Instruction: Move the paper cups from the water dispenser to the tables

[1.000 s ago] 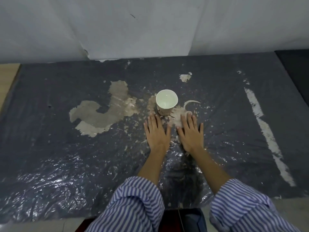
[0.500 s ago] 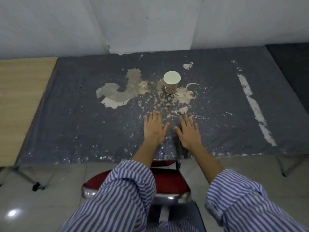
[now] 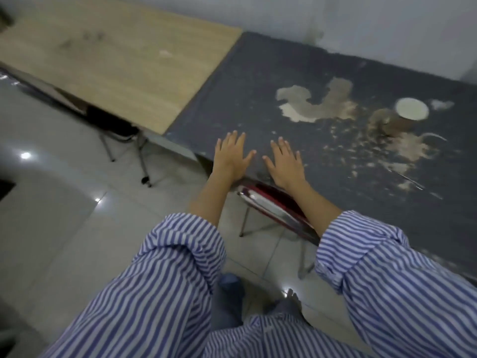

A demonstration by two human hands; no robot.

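A white paper cup stands upright on the dark plastic-covered table, at the right, among pale worn patches. My left hand and my right hand are stretched forward, palms down and fingers spread, over the table's near edge. Both hold nothing. The cup is well to the right of and beyond my right hand. Striped blue and white sleeves cover both forearms.
A light wooden table adjoins the dark one on the left. A red chair with a chrome frame is tucked under the dark table's edge, below my hands. Glossy grey tiles cover the floor. A white wall runs behind the tables.
The view has swung left and back from the table. My hands have drawn away from the cup, which stays where it stood. The wooden table and the floor have come into view.
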